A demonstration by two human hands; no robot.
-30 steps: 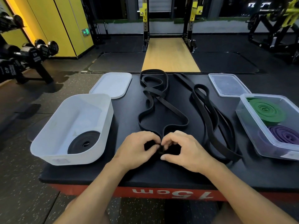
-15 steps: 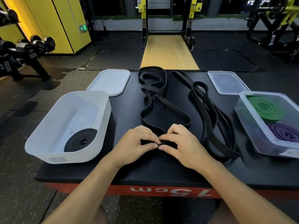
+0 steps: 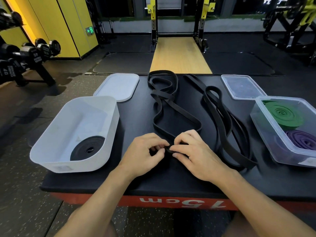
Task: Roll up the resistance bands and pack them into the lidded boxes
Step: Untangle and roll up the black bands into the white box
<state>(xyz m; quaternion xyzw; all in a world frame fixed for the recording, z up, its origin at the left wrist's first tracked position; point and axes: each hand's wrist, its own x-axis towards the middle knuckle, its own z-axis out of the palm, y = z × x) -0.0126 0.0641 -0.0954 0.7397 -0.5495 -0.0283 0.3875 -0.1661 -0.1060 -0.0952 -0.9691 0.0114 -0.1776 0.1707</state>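
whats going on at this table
A person pinches the small coiled end of a black band between the left hand and right hand. More loose bands lie to its right. The white box holds one black roll; the clear box holds a green roll and a purple roll. The white lid and clear lid lie behind them.

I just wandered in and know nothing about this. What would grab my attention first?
Dead centre, a left hand and a right hand pinch the start of a roll in a long black band that snakes across the black table. Then colour: a green roll and a purple roll lie in the clear box on the right, and a black roll sits in the white box on the left.
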